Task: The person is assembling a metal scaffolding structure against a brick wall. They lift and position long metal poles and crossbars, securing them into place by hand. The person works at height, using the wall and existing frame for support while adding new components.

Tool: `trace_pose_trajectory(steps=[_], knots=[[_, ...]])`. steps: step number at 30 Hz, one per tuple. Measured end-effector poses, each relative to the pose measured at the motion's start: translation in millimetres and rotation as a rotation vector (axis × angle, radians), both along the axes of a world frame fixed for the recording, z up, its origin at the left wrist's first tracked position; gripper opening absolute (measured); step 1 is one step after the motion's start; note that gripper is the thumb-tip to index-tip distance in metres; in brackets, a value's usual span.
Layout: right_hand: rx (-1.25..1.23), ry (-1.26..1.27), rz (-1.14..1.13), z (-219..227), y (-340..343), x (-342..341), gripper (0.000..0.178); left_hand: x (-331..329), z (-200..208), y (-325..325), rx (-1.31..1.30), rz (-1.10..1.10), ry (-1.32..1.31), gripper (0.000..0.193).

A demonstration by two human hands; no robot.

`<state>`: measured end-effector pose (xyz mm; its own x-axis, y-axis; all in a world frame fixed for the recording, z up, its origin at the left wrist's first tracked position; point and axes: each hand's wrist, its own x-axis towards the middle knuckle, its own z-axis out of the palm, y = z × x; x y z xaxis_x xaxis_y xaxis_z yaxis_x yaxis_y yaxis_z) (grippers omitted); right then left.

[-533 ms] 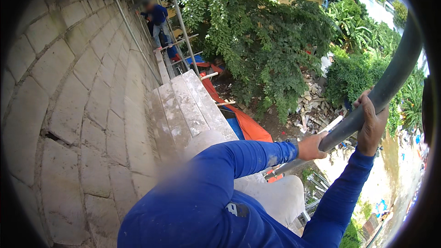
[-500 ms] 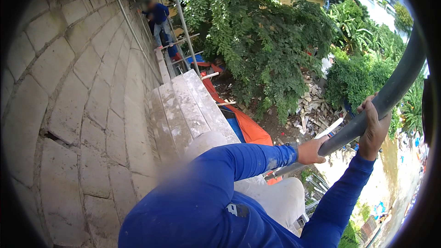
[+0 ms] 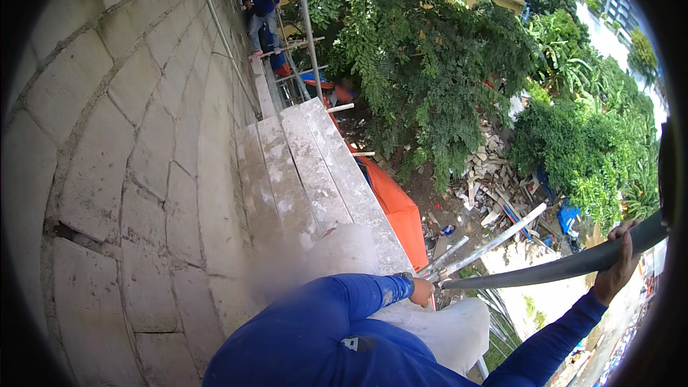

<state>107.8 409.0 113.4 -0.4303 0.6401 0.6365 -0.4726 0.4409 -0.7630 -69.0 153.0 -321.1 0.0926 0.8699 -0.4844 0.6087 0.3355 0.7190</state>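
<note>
A long dark grey pipe (image 3: 545,269) runs from the scaffold joint beside my knees out to the right rim, looking thicker toward the rim. My right hand (image 3: 618,264) is wrapped around its outer part, with the arm stretched out. At the pipe's inner end, my left hand (image 3: 423,292) is closed next to the place where metal scaffold tubes (image 3: 494,238) come together. What those fingers grip is hidden behind the hand. My legs in pale, dusty trousers (image 3: 448,326) are bent at the planks' edge.
Dusty scaffold planks (image 3: 315,165) lie along a stone block wall (image 3: 107,172). Farther along stands a person in a blue top (image 3: 264,7). Upright poles (image 3: 307,29) and an orange sheet (image 3: 393,208) border the planks. Trees (image 3: 437,64) and scattered debris (image 3: 502,172) lie beyond and below.
The pipe's outer part has swung down from its steep slant. My right hand has moved down and outward with it. My left hand has shifted left, from the pipe's middle to its inner end.
</note>
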Motion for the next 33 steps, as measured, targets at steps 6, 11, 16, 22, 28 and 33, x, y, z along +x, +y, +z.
trace_pose_trajectory(steps=[6,11,16,22,28,33], knots=[[-0.043,-0.070,-0.069,2.1,17.1,20.6,0.036,7.1,47.6,-4.4,0.342,0.149,-0.245,0.049],[-0.124,-0.061,-0.116,8.5,32.2,38.1,0.037,2.5,73.6,-26.2,0.423,0.126,-0.287,0.046],[-0.131,-0.114,-0.080,6.4,43.9,36.6,0.033,0.4,65.2,-49.7,0.472,0.133,-0.253,0.043],[-0.163,-0.121,-0.136,9.4,56.7,41.5,0.028,4.4,73.7,-58.5,0.528,0.117,-0.262,0.043],[-0.179,-0.086,-0.122,3.0,98.9,68.0,0.038,14.4,97.8,-64.1,0.532,0.082,-0.291,0.043],[-0.165,-0.122,-0.046,7.9,91.3,60.6,0.030,21.7,95.2,-47.4,0.521,0.058,-0.332,0.043]])
